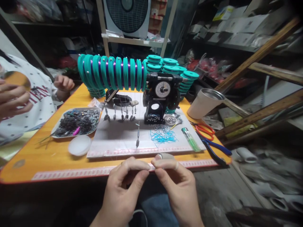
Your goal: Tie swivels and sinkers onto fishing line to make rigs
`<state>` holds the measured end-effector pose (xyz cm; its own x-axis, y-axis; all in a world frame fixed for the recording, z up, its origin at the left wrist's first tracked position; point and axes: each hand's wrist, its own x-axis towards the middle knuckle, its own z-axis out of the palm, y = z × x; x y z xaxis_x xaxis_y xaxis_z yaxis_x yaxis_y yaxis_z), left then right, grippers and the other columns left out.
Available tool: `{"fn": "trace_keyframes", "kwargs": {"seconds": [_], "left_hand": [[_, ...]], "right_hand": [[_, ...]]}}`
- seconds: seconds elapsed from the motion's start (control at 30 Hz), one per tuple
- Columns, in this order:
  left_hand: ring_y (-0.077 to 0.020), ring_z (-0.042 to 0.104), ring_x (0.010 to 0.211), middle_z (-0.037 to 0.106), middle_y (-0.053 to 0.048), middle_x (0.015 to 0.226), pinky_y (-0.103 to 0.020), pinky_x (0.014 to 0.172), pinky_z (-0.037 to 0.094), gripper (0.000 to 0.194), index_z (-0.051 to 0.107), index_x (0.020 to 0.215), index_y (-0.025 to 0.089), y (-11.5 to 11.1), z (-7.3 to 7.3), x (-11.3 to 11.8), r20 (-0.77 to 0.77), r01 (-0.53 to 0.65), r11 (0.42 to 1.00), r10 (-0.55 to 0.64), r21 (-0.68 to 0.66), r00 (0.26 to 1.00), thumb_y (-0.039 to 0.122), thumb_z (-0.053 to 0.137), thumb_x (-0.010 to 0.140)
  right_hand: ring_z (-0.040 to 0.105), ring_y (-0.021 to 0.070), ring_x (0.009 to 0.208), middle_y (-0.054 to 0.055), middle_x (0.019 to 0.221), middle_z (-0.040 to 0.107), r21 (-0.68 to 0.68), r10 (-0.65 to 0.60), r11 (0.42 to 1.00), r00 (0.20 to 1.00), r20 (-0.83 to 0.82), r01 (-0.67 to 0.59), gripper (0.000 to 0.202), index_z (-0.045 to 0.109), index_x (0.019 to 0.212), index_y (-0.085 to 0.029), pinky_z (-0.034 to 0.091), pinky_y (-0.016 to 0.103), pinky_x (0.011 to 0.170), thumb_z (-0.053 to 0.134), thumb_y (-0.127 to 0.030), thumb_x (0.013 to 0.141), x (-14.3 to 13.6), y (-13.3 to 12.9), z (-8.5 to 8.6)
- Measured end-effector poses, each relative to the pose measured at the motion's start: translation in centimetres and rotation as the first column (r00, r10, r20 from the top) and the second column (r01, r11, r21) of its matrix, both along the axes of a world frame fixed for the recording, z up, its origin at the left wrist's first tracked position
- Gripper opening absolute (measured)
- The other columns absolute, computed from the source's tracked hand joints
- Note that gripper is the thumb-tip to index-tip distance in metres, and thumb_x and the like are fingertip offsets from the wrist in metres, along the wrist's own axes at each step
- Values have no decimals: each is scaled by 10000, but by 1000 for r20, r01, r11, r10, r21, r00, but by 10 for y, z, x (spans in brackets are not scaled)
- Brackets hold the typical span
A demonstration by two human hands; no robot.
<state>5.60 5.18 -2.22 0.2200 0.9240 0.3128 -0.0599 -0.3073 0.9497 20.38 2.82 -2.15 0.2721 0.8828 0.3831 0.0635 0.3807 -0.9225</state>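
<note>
My left hand (125, 186) and my right hand (178, 186) are close together at the table's front edge, each pinching thumb against forefinger. Whatever lies between the fingertips is too small to make out. Beyond them, on a white board (118, 134), lies a small grey weight with a spring-like stem (138, 138). Blue pieces (163, 137) and silver beads are scattered to its right. A row of teal spools (112, 72) with purple line extends from a black device with a dial (163, 89); several small weights hang below the spools.
A tray of dark weights (77, 121) and a white lid (79, 145) are at the left. A green lighter (191, 139), orange scissors (205, 130), blue-handled pliers (216, 149) and a cup (205, 102) are at the right. Another person's hands (14, 99) show at the far left.
</note>
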Motion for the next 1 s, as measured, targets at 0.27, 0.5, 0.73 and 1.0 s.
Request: {"fn": "trace_keyframes", "kwargs": {"seconds": [0.27,0.5,0.73,1.0], "left_hand": [[-123,669,819,700,5,883,-188,722,527,218,678,1003,243,-4,3,-1,-267,-61,961,136,271,954,60,635,892],[-124,632,756,659,-12,831,-194,647,497,152,666,981,211,-5,6,-2,-377,-56,918,216,392,901,90,654,890],[-114,595,698,614,-1,757,-196,638,464,129,650,859,186,-6,11,1,-377,-69,931,212,359,901,62,615,869],[-94,411,565,535,22,648,-194,507,351,178,635,694,183,0,2,-4,73,-59,963,80,-263,994,259,679,849]], "right_hand": [[739,185,970,83,997,771,288,-256,952,774,578,101,221,685,1009,-191,603,277,894,659,-22,869,2,-7,3],[755,236,915,143,980,772,360,-340,930,564,752,80,180,666,1052,-155,634,338,797,577,-63,925,1,-8,4],[746,239,915,148,969,764,353,-320,934,575,753,57,153,677,1011,-134,609,332,819,611,-50,901,2,-8,6],[744,164,802,47,954,754,-51,23,999,992,124,-17,304,684,1189,-243,630,254,710,690,-180,892,-12,-4,-5]]}}
